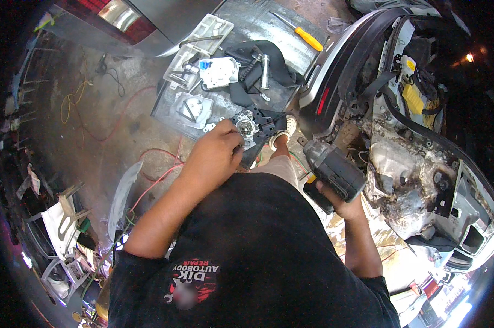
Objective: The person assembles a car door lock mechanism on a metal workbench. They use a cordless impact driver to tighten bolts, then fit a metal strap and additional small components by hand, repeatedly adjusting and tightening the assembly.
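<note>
My left hand (220,150) is closed beside a black-and-silver mechanical part (248,127) with a round metal centre, on the near edge of the work surface. Its fingertips are turned away from view, so what they pinch is hidden. Off to the right, my right hand (345,206) grips a dark cordless impact wrench (334,167) by its handle. The tool's nose points up and left, apart from the mechanical part. Black webbing (279,60) lies in a loop beyond the part, next to a shiny metal cylinder (265,72).
On the work surface (252,27) lie a yellow-handled screwdriver (308,39), a grey tray (203,41) with tools and a white plastic cover (219,72). A stripped car body (405,158) stands close on the right, another vehicle (165,22) at far left. Red hoses (159,183) cross the floor.
</note>
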A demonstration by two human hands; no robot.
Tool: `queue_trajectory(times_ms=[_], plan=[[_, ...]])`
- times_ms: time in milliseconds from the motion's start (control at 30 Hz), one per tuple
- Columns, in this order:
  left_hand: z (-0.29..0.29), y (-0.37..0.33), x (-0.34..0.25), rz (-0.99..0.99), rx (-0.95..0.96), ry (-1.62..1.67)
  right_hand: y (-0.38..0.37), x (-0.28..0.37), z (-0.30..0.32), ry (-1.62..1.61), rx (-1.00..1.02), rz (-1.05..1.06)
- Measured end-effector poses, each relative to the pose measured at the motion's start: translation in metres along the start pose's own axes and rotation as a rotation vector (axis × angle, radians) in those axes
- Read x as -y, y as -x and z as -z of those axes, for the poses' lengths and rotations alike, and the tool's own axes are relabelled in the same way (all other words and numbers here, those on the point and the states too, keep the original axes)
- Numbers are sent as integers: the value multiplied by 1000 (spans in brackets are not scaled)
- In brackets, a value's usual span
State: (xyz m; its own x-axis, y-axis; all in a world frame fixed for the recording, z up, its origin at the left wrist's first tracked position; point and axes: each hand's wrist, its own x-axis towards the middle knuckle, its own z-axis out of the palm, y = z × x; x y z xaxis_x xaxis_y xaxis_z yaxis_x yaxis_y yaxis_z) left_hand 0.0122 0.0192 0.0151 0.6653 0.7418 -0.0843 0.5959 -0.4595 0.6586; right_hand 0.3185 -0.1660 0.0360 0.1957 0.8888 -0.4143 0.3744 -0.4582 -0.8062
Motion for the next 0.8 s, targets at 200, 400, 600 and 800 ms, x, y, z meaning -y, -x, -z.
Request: queue_trajectory(times_ms=[200,400,600,800], plan=[[5,-8,0,12,93,-53,1,-1,-1,-24,-16,-6],[4,-5,5,-48,76,-52,-2,-2,0,-21,-18,14],[3,-5,22,-214,13,-29,-2,1,-2,-75,-23,-31],[0,-4,31,-288,-44,-48,-3,4,-3,-44,-18,-35]])
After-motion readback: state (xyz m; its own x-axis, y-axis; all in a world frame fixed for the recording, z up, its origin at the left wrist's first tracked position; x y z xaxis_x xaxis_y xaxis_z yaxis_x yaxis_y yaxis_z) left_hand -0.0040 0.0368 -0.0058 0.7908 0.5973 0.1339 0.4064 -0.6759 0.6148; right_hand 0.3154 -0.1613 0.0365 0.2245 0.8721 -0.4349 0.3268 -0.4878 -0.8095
